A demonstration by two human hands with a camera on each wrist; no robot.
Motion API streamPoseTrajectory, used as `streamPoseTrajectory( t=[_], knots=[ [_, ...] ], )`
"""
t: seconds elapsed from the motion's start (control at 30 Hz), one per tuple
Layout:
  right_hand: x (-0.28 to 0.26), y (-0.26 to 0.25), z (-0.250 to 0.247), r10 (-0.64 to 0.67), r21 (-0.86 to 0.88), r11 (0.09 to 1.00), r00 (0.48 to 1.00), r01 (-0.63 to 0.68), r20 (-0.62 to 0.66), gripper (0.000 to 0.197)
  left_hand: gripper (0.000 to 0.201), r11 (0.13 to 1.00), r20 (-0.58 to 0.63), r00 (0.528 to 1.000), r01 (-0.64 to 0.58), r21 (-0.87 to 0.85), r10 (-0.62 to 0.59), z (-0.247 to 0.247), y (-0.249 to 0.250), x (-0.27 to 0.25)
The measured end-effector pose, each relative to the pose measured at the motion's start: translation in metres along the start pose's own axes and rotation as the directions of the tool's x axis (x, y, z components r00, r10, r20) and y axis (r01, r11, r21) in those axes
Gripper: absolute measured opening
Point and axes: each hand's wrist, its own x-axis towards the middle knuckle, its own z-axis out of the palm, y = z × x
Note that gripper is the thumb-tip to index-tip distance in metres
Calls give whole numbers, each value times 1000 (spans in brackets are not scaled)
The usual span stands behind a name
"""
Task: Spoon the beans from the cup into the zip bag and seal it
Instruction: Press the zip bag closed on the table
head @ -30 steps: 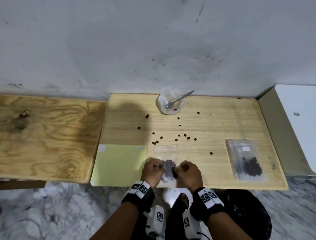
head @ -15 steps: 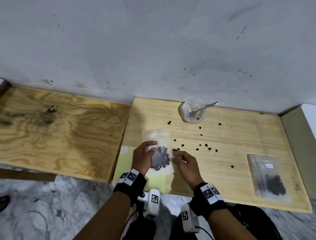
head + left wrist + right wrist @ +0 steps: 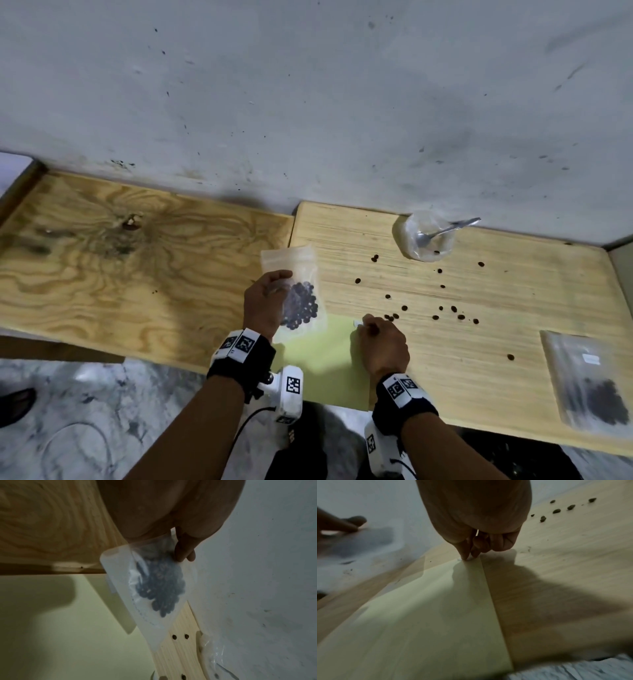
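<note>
My left hand [image 3: 274, 291] grips a clear zip bag [image 3: 301, 301] by its left side and holds it up over the seam between the two boards. A clump of dark beans [image 3: 161, 588] lies inside the bag. My right hand [image 3: 368, 325] is off the bag, with its fingers curled. Its thumb and forefinger [image 3: 467, 557] pinch a small white label [image 3: 357, 323] at the top right corner of the pale green sheet [image 3: 325, 363]. The clear cup [image 3: 426, 240] stands at the back by the wall with the metal spoon [image 3: 448, 229] in it. Only a bean or so remains in the cup.
Several loose beans [image 3: 445, 311] lie scattered on the light board [image 3: 513, 308] between the cup and my right hand. A second zip bag with beans [image 3: 589, 383] lies flat at the right edge. A darker plywood board [image 3: 120, 274] lies to the left, and the wall runs close behind.
My left hand has lifted the bag up and to the left. My right hand has let go of the bag and dropped to the green sheet's corner. The head view has swung left.
</note>
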Motion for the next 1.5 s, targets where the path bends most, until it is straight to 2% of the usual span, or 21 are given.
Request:
streamPoseTrajectory(
  t=[0.07,0.17,0.27,0.33,0.43,0.5,0.57,0.63,0.73,0.83,0.9,1.0,1.07,1.13,1.23,1.4,1.5],
  knots=[
    [4,-1,0,15,18,1000,1000,-15,19,15,29,999,17,1000,-10,36,10,-1,1,-2],
    [7,2,-5,-38,81,996,996,31,81,10,30,992,24,1000,-14,128,11,-1,-2,-2],
    [3,5,-19,-112,122,988,986,97,120,13,27,988,55,998,-32,153,24,3,-3,-3],
    [4,5,-26,-146,173,977,985,128,91,16,28,979,84,996,-57,194,41,7,-2,-7],
    [-2,-13,-35,-233,419,885,972,202,25,15,33,980,162,986,-73,183,44,14,-1,-15],
    [-10,-36,-41,-317,529,813,947,243,52,14,39,981,221,974,-86,174,46,19,1,-21],
    [-17,-58,-44,-398,539,785,915,304,62,12,41,985,272,961,-90,150,46,25,5,-29],
    [-19,-71,-45,-430,470,808,901,356,57,13,40,985,306,949,-118,126,75,32,9,-35],
    [-16,-77,-45,-420,320,864,907,388,33,19,39,985,345,935,-129,115,82,37,12,-40],
    [-19,-78,-47,-408,200,894,913,401,-5,15,40,990,375,924,-109,90,68,40,14,-42],
    [-23,-78,-49,-388,137,911,921,390,-38,13,39,995,370,928,-78,61,50,43,16,-44],
    [-27,-76,-51,-360,108,924,929,368,-88,9,26,997,320,946,-74,36,59,48,15,-46],
    [-27,-71,-53,-329,152,924,933,350,-148,28,26,994,290,954,-97,56,77,51,12,-44],
    [-23,-65,-57,-253,302,905,949,300,-185,39,29,992,301,950,-106,70,80,54,12,-44],
    [-16,-53,-62,-169,504,832,971,232,-169,41,29,990,369,926,-120,73,85,61,17,-48],
    [-7,-33,-80,-76,592,780,970,201,-229,47,28,982,456,887,-141,123,70,86,18,-56],
    [1,-9,-99,-118,593,766,961,248,-249,41,29,971,443,892,-181,157,95,115,20,-64]
  ],
)
